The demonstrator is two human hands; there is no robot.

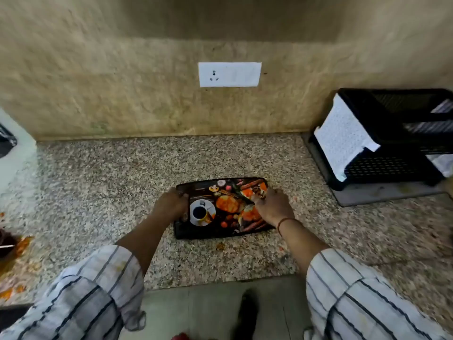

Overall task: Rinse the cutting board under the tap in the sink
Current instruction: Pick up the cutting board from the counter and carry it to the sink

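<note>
On counter: cutting board, dish rack right.

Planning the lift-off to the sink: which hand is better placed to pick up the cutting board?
Left, probably. The left hand wraps the left short edge of the cutting board, which lies flat on the granite counter. The right hand rests on the printed face, inboard of the right edge.

Bare countertop all around; dish rack stands far right.
</note>
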